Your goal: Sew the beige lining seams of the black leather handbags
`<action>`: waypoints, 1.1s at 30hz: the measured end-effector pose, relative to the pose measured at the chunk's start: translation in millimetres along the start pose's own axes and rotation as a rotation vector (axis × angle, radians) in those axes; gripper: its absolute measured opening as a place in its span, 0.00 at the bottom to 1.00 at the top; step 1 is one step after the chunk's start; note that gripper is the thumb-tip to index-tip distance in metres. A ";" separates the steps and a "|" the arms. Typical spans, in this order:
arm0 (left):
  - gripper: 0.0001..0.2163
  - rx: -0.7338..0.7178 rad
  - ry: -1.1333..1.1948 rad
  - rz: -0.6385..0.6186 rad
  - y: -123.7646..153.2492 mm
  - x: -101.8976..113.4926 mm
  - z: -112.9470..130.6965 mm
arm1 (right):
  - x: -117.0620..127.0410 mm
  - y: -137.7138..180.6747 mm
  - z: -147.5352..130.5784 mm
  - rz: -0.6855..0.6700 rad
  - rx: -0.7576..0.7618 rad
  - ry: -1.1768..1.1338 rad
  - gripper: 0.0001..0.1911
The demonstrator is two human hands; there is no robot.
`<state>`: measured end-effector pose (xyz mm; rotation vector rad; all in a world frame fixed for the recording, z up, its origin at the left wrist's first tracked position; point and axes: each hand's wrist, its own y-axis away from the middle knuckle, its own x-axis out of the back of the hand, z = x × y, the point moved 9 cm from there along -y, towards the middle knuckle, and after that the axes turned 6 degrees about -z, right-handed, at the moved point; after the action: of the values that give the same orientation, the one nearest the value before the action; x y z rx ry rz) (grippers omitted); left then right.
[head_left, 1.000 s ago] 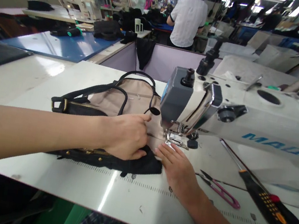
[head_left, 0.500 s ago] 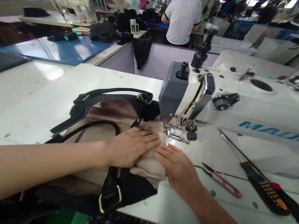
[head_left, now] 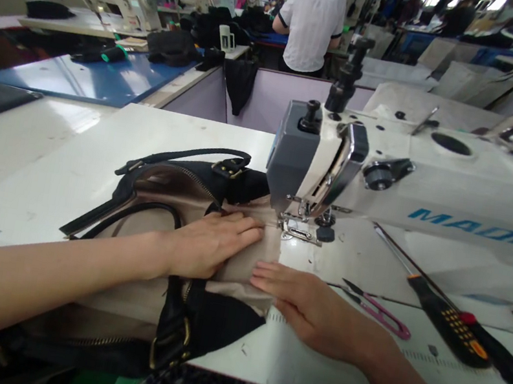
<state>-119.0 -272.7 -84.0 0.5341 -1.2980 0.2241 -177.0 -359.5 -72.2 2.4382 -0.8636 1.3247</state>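
A beige and black bag (head_left: 161, 202) with black straps and brass buckles lies on the white sewing table (head_left: 44, 169), partly hanging over the near edge. My left hand (head_left: 208, 243) lies flat on the beige fabric, fingers stretched toward the presser foot (head_left: 299, 229) of the white sewing machine (head_left: 387, 174). My right hand (head_left: 302, 301) rests flat, fingers together, on the fabric's edge just in front of the foot. Neither hand grips anything.
Pink thread snips (head_left: 379, 307) and a black screwdriver with an orange grip (head_left: 452, 316) lie right of my right hand. A person in a white shirt (head_left: 312, 21) sits at a far bench. A blue table (head_left: 99, 74) and another machine (head_left: 116, 1) stand at the left.
The bag was turned and pulled toward me, its black end now over the table edge. Both hands moved from the black part to lie flat on the beige fabric by the foot.
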 end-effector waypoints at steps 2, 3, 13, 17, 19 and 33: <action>0.36 -0.039 0.011 -0.006 1.1 -1.9 2.1 | 0.9 -6.5 2.2 0.035 -0.012 -0.008 0.16; 0.38 -0.052 0.021 -0.014 1.5 -3.4 1.9 | 1.8 -9.5 3.1 0.095 -0.024 -0.005 0.15; 0.33 -0.099 -0.014 -0.104 -1.4 -17.0 3.6 | -21.3 1.6 -10.4 0.347 0.062 0.150 0.17; 0.35 -0.086 -0.012 -0.161 -3.8 -16.5 7.0 | -15.2 5.8 -5.1 0.340 0.074 0.066 0.14; 0.36 -0.096 -0.013 -0.178 -5.9 -15.9 8.9 | -12.9 5.3 -0.9 0.336 0.089 0.033 0.13; 0.13 -0.113 0.084 -0.068 -13.8 16.6 2.7 | -2.6 0.7 30.1 0.361 0.032 -0.034 0.15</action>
<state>-110.7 -288.1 -71.1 0.4669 -1.2013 0.1153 -157.9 -373.0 -91.3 2.4138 -1.3507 1.4209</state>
